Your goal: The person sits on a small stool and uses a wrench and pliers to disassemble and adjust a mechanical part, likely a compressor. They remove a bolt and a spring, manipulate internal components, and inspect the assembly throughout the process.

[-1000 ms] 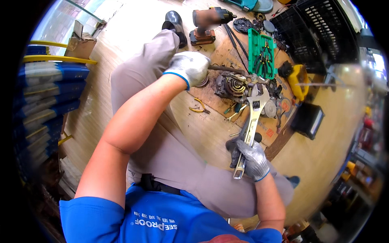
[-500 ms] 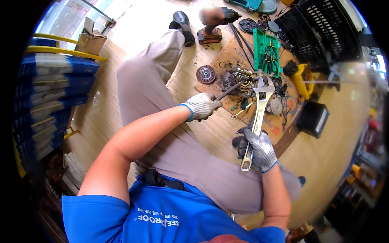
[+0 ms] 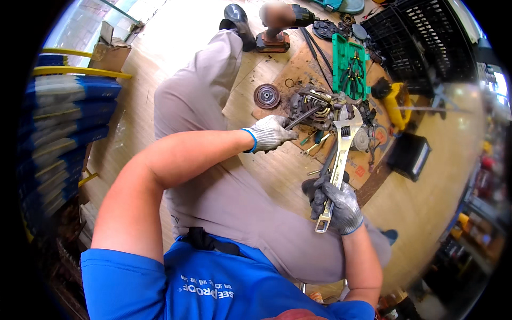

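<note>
My left hand [image 3: 271, 133], in a grey-white work glove, is closed around a dark metal bar [image 3: 304, 116]. The bar's far end reaches into a greasy, round metal assembly [image 3: 316, 102] with ring-like coils. In my gloved right hand [image 3: 341, 207] is a large silver adjustable wrench [image 3: 341, 160], gripped near the lower end of its handle. Its jaws lie at the right side of the assembly; whether they grip anything there I cannot tell. A dark bar shows beside the wrench handle, its lower end hidden by that hand. A round pulley-like disc [image 3: 266, 96] lies left of the assembly.
Stained cardboard [image 3: 274, 109] lies beneath the parts. Around it are a green tool case [image 3: 341, 64] with pliers, a cordless power tool [image 3: 273, 41], a yellow tool [image 3: 397, 104], a black box [image 3: 409, 156] and black crates [image 3: 426, 37]. Blue stacked packages [image 3: 69, 122] stand at left.
My left hand has shifted slightly right along with its bar. My right hand and the wrench handle's end have dropped a little lower. Both grips are kept; the whole view has shifted slightly.
</note>
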Demonstrator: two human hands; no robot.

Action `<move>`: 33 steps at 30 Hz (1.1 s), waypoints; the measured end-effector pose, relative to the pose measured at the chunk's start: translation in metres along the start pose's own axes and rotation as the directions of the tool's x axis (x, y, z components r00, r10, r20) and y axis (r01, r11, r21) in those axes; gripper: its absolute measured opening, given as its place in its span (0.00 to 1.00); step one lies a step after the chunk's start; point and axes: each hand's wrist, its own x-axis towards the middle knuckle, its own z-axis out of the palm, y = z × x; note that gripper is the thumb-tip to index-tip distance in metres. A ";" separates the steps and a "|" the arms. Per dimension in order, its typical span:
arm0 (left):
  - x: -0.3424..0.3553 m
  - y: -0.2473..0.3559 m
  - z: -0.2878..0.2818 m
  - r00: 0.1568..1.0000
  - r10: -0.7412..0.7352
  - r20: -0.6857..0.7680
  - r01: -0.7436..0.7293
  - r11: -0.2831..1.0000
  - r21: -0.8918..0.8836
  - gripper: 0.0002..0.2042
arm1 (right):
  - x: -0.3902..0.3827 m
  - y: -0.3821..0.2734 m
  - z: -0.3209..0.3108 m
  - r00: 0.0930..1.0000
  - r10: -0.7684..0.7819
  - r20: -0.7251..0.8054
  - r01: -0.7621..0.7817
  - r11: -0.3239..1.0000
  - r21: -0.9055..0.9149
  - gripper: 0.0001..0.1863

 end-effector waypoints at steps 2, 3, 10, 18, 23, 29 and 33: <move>0.003 0.001 -0.007 1.000 0.011 0.015 -0.012 0.998 0.063 0.18 | -0.002 -0.006 0.003 0.999 0.033 -0.014 -0.034 0.999 -0.027 0.11; 0.004 0.000 -0.009 1.000 0.013 0.009 -0.013 0.996 0.084 0.17 | -0.002 -0.008 0.005 0.999 0.039 -0.020 -0.039 0.999 -0.028 0.11; 0.007 0.011 -0.025 0.990 -0.099 0.102 0.088 0.990 0.112 0.19 | -0.001 -0.006 -0.001 0.989 0.143 -0.029 -0.142 0.990 0.023 0.14; 0.043 -0.015 -0.007 0.991 0.090 -0.098 -0.073 0.984 0.161 0.20 | 0.008 -0.007 -0.003 0.982 0.187 -0.031 -0.186 0.982 0.035 0.13; 0.061 0.001 -0.004 0.988 0.125 -0.091 -0.103 0.971 0.216 0.20 | 0.007 -0.007 -0.004 0.980 0.193 -0.036 -0.190 0.979 0.078 0.14; 0.081 0.003 -0.031 0.993 0.092 -0.070 -0.060 0.927 0.371 0.23 | 0.004 -0.011 0.001 0.981 0.189 -0.051 -0.186 0.981 0.064 0.15; 0.075 0.007 -0.040 0.984 0.156 -0.083 -0.100 0.878 0.469 0.20 | 0.002 -0.012 0.000 0.981 0.185 -0.057 -0.181 0.980 0.079 0.14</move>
